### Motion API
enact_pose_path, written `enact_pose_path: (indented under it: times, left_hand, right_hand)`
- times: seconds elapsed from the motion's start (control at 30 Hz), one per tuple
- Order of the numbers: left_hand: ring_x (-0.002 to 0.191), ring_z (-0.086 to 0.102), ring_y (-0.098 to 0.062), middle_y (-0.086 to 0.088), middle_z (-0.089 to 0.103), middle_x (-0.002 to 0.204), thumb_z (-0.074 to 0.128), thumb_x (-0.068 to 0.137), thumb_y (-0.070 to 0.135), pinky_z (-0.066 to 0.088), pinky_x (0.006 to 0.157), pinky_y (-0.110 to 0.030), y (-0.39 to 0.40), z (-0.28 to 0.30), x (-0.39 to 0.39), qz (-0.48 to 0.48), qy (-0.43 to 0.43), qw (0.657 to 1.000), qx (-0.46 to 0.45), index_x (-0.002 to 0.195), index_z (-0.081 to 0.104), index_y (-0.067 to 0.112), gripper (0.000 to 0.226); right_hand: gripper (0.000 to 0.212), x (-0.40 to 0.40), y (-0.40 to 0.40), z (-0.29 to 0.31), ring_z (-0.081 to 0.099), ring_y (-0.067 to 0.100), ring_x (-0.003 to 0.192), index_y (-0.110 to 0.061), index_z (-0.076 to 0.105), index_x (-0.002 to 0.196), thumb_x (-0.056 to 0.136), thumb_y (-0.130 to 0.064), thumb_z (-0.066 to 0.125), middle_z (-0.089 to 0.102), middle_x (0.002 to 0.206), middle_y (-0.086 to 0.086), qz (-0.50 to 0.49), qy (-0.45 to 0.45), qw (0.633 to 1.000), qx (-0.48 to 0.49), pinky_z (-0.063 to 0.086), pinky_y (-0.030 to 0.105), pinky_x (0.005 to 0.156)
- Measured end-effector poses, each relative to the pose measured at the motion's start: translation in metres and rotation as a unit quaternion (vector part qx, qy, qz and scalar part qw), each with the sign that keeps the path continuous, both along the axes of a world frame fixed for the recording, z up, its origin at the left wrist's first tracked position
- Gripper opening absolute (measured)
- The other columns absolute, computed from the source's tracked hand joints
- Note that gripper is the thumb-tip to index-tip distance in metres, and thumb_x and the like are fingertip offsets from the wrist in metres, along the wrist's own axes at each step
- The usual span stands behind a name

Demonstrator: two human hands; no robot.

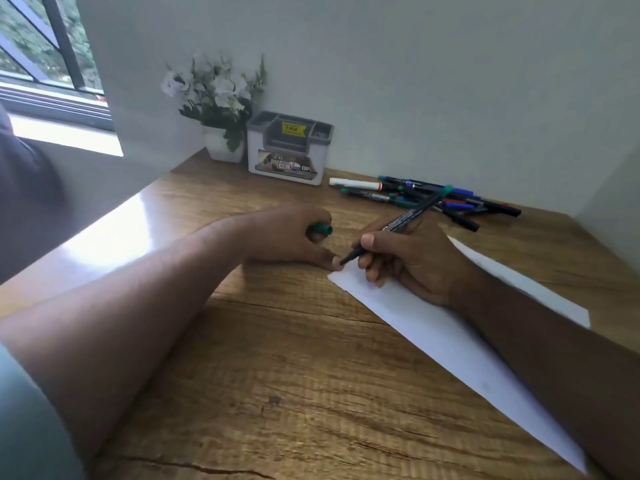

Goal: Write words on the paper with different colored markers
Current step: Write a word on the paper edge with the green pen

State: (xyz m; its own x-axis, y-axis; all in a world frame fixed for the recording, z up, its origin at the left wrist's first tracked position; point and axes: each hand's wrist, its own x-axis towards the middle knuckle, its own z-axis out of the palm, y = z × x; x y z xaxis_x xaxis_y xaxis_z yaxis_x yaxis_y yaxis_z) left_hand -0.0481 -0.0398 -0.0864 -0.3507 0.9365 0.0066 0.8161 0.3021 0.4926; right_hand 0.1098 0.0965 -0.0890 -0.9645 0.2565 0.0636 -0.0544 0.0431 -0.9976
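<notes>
Head view: right hand (408, 261) pinches the marker (398, 225), its tip at the paper (433, 327)'s far-left corner, shaft slanting up-right; left hand (294, 237), gripping the green cap (320, 229), presses a fingertip beside that corner.

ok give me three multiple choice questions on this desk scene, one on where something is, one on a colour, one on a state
1. Where does the pile of spare markers lie?
A. inside the desk organizer
B. on the desk beyond the paper, right of the organizer
C. on the windowsill

2. What colour is the cap held in the left hand?
A. green
B. red
C. yellow

3. What state is the marker in the right hand in?
A. capped, lying flat
B. uncapped, tip down at the paper's near corner
C. dropped on the floor

Answers:
1. B, the markers lie on the wooden desk to the right of the desk organizer.
2. A, the cap shows green between the curled fingers.
3. B, the marker is gripped with its bare tip at the corner of the paper.
</notes>
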Motion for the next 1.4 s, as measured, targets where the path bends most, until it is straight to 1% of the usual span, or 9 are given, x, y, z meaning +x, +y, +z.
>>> enact_pose_path:
  times: [0.17, 0.33, 0.5, 0.63, 0.8, 0.93, 1.03, 1.17, 1.4]
  left_hand:
    - [0.072, 0.049, -0.017, 0.0, 0.055, 0.08, 0.076, 0.068, 0.051, 0.041, 0.066, -0.034, 0.0008, -0.0017, -0.0037, 0.0, -0.036, 0.999, 0.0, 0.075, 0.051, 0.021, 0.039]
    - [0.072, 0.049, -0.018, 0.0, 0.054, 0.078, 0.076, 0.067, 0.052, 0.04, 0.066, -0.035, 0.0011, -0.0023, -0.0064, 0.0, -0.049, 0.999, -0.004, 0.076, 0.052, 0.02, 0.041]
    - [0.071, 0.048, -0.017, 0.003, 0.053, 0.075, 0.076, 0.068, 0.052, 0.039, 0.066, -0.034, 0.002, -0.0011, -0.0064, 0.002, -0.047, 0.999, -0.013, 0.071, 0.049, 0.026, 0.037]
    - [0.07, 0.048, -0.016, 0.004, 0.053, 0.075, 0.075, 0.069, 0.051, 0.038, 0.064, -0.032, 0.0025, -0.0007, -0.0059, -0.003, -0.053, 0.998, -0.018, 0.071, 0.049, 0.026, 0.036]
    - [0.071, 0.049, -0.015, 0.006, 0.053, 0.075, 0.075, 0.064, 0.057, 0.037, 0.064, -0.031, 0.0024, -0.0011, -0.007, -0.004, -0.055, 0.998, -0.02, 0.07, 0.05, 0.029, 0.038]
    - [0.069, 0.047, -0.016, 0.002, 0.052, 0.074, 0.075, 0.065, 0.056, 0.037, 0.064, -0.033, 0.0029, -0.0008, -0.0057, -0.007, -0.049, 0.999, -0.014, 0.071, 0.05, 0.023, 0.042]
    - [0.069, 0.047, -0.016, 0.002, 0.052, 0.074, 0.074, 0.064, 0.055, 0.038, 0.064, -0.034, 0.0028, -0.0005, -0.0058, -0.008, -0.048, 0.999, -0.017, 0.071, 0.05, 0.023, 0.041]
    - [0.069, 0.048, -0.017, 0.001, 0.053, 0.074, 0.072, 0.06, 0.06, 0.039, 0.064, -0.035, 0.0036, -0.0007, -0.0068, -0.011, -0.051, 0.998, -0.02, 0.074, 0.054, 0.02, 0.046]
    - [0.07, 0.049, -0.017, 0.001, 0.054, 0.076, 0.074, 0.064, 0.059, 0.039, 0.063, -0.034, 0.0034, -0.0007, -0.0079, -0.015, -0.05, 0.998, -0.022, 0.071, 0.052, 0.024, 0.042]
  right_hand:
    - [0.014, -0.0001, -0.001, -0.0005, 0.061, 0.021, 0.043, 0.0, 0.071, 0.077, 0.086, 0.003, 0.061, 0.066, 0.06, 0.015, -0.014, -0.002, 0.998, 0.062, 0.052, 0.027, 0.042]
    - [0.011, -0.0011, -0.0017, -0.0027, 0.062, 0.02, 0.047, 0.001, 0.07, 0.081, 0.087, 0.002, 0.061, 0.067, 0.061, 0.013, -0.01, -0.009, 0.994, 0.108, 0.053, 0.027, 0.046]
    - [0.009, -0.0007, -0.0038, -0.0011, 0.062, 0.02, 0.047, 0.004, 0.069, 0.082, 0.087, 0.002, 0.061, 0.067, 0.061, 0.013, -0.014, -0.006, 0.992, 0.123, 0.054, 0.028, 0.046]
    - [0.009, -0.0007, -0.004, -0.0012, 0.062, 0.019, 0.047, 0.002, 0.069, 0.082, 0.086, 0.002, 0.062, 0.067, 0.061, 0.012, -0.013, -0.004, 0.991, 0.134, 0.054, 0.028, 0.046]
    - [0.012, 0.0006, -0.005, -0.0004, 0.061, 0.018, 0.047, -0.003, 0.071, 0.077, 0.086, 0.001, 0.063, 0.067, 0.06, 0.011, 0.004, -0.006, 0.99, 0.143, 0.052, 0.027, 0.045]
    - [0.011, 0.0008, -0.0043, 0.0002, 0.06, 0.019, 0.045, 0.0, 0.07, 0.077, 0.085, 0.002, 0.063, 0.066, 0.059, 0.011, -0.01, 0.001, 0.988, 0.151, 0.052, 0.028, 0.045]
    - [0.008, 0.0009, -0.005, -0.0004, 0.06, 0.02, 0.045, 0.004, 0.069, 0.08, 0.086, 0.002, 0.063, 0.066, 0.06, 0.013, -0.008, 0.004, 0.988, 0.151, 0.052, 0.027, 0.045]
    - [0.008, 0.0009, -0.0047, -0.0007, 0.06, 0.019, 0.045, 0.003, 0.069, 0.08, 0.086, 0.002, 0.063, 0.066, 0.059, 0.011, -0.007, 0.002, 0.987, 0.158, 0.051, 0.027, 0.044]
    - [0.01, 0.0012, -0.0034, -0.0003, 0.06, 0.02, 0.044, 0.003, 0.068, 0.078, 0.086, 0.003, 0.062, 0.066, 0.058, 0.011, -0.017, 0.005, 0.988, 0.151, 0.053, 0.028, 0.044]
